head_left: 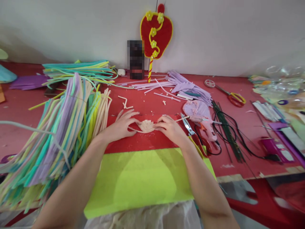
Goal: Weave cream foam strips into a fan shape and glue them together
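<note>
A cream fan-shaped piece of pipe cleaners (147, 126) lies on the red tabletop between my two hands. My left hand (125, 123) pinches its left edge between thumb and forefinger, with the other fingers raised and spread. At the right edge, the closed fingertips of my right hand (168, 125) grip the cream pipe cleaner (182, 118), whose loose end sticks out to the right past the hand. A strand of it curves along the lower edge of the fan. The exact grip under the right fingers is hidden.
Bundled coloured pipe cleaners (64, 127) fill the left side. Lilac pipe cleaners (183, 84) lie at the back. Right of my hand are silver-bladed scissors (188, 125), a pink glue gun (208, 130) with a black cord, and red-and-yellow-handled scissors (226, 92). A lime-green sheet (145, 178) covers the front edge.
</note>
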Demonstrator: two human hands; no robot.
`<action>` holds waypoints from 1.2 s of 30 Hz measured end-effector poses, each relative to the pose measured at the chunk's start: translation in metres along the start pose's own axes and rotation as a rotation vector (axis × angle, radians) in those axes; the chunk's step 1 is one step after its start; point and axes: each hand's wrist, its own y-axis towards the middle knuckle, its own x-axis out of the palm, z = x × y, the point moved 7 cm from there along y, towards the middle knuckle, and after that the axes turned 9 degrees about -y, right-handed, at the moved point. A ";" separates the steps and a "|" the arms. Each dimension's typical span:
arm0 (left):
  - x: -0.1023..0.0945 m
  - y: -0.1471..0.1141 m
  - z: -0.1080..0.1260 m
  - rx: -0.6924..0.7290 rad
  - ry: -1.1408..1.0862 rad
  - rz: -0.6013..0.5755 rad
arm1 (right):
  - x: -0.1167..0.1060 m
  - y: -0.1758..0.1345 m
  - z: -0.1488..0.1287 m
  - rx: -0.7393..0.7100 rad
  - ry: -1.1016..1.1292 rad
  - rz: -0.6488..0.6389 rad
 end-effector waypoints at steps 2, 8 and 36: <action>0.000 0.001 0.000 0.000 0.001 0.009 | 0.000 0.001 0.000 0.001 -0.001 0.002; 0.002 0.004 -0.002 0.005 -0.025 0.040 | 0.000 0.002 0.000 -0.005 0.005 0.001; 0.006 0.008 -0.005 -0.036 -0.111 0.046 | 0.003 0.000 0.001 0.007 0.017 0.009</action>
